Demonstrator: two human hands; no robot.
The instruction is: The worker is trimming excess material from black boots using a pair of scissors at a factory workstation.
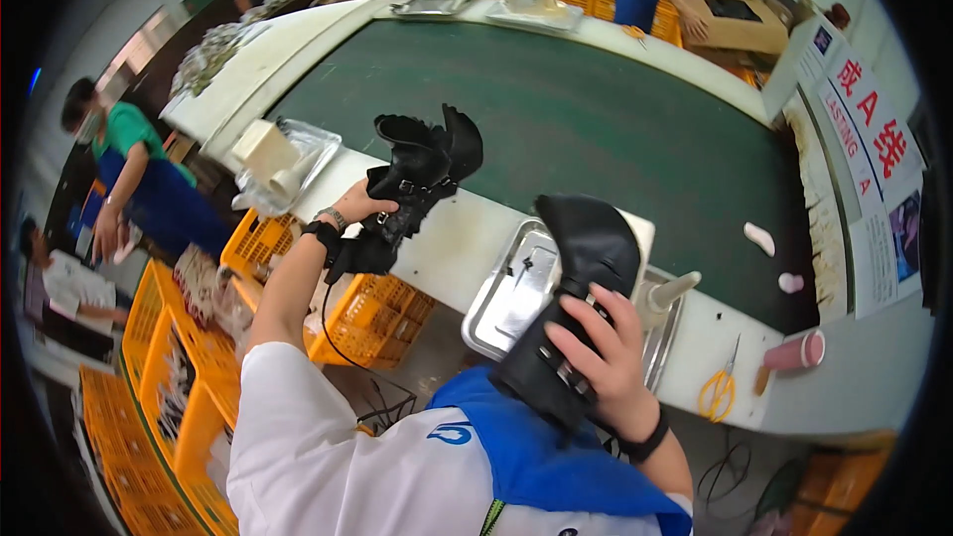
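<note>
We have a black buckled boot in each hand: our left hand (pixel 349 206) is clamped on one boot (pixel 417 179), raised over the white edge of the green conveyor belt (pixel 596 129); our right hand (pixel 606 352) is closed around the second boot (pixel 576 278), just above the steel tray (pixel 496 313). We judge this a handling step mid-way; setting either boot down calls for a steady lowering.

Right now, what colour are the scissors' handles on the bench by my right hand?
Yellow: the scissors lie on the white bench edge, seen in the head view.
</note>
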